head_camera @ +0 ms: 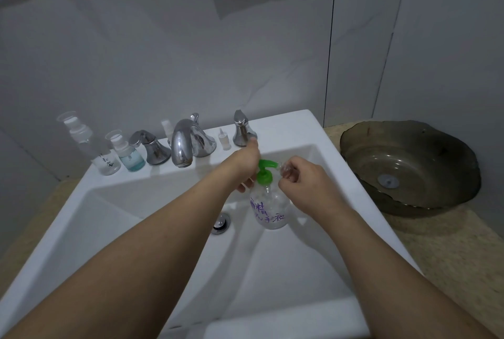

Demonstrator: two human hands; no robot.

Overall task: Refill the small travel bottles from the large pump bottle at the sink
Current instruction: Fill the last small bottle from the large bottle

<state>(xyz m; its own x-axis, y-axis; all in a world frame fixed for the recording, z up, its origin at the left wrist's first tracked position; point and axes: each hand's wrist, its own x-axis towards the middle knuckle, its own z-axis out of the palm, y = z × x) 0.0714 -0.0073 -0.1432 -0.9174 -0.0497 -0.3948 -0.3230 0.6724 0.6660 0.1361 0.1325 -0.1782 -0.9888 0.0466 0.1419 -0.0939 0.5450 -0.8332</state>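
A large clear pump bottle (270, 209) with a green pump head (265, 171) and purple writing is held over the white sink (152, 183). My left hand (244, 160) grips the bottle's neck from the left, partly behind the pump. My right hand (300, 179) is closed on a small clear travel bottle (286, 171) held at the pump's nozzle; most of that bottle is hidden by my fingers. On the sink's back ledge stand a tall clear travel bottle (91, 147) and a shorter one with blue liquid (131, 156).
A chrome faucet (182, 145) with two handles (150, 146) (242, 130) lines the back ledge. A small white cap piece (224, 139) stands beside the right handle. A dark glass basin (409, 167) sits on the counter to the right. The drain stopper (221, 222) lies below the bottle.
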